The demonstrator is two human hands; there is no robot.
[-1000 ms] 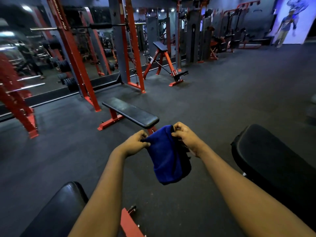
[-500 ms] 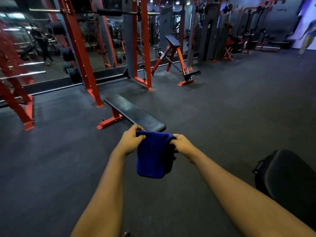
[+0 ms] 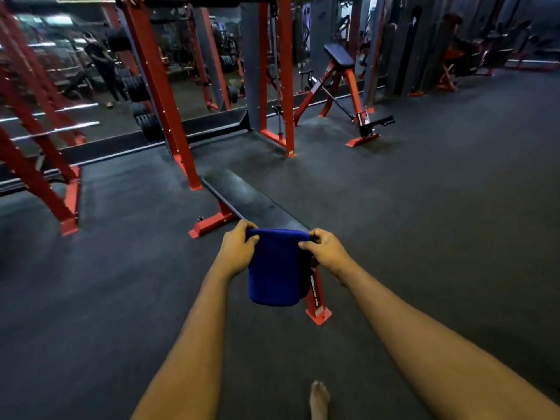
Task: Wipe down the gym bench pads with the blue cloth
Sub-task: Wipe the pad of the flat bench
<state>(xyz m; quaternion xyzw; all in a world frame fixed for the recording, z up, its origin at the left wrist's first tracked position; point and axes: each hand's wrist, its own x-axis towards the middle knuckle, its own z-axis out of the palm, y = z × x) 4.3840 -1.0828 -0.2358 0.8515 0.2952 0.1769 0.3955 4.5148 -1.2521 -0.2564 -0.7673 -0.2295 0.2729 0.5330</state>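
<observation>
A folded blue cloth hangs in front of me, held by its top corners. My left hand pinches the left corner and my right hand pinches the right one. Just beyond the cloth stands a flat gym bench with a black pad on a red frame. The cloth and my hands hide the near end of the pad. The cloth hangs in the air, apart from the pad.
Red rack uprights and stacked weight plates stand behind the bench before a mirror. A red angled bench sits at the back right. Dark rubber floor spreads to the right. A bare foot shows at the bottom.
I have walked closer to the flat bench, so it fills more of the view. The black pads at the lower left and right have dropped out of sight. Both hands keep holding the cloth.
</observation>
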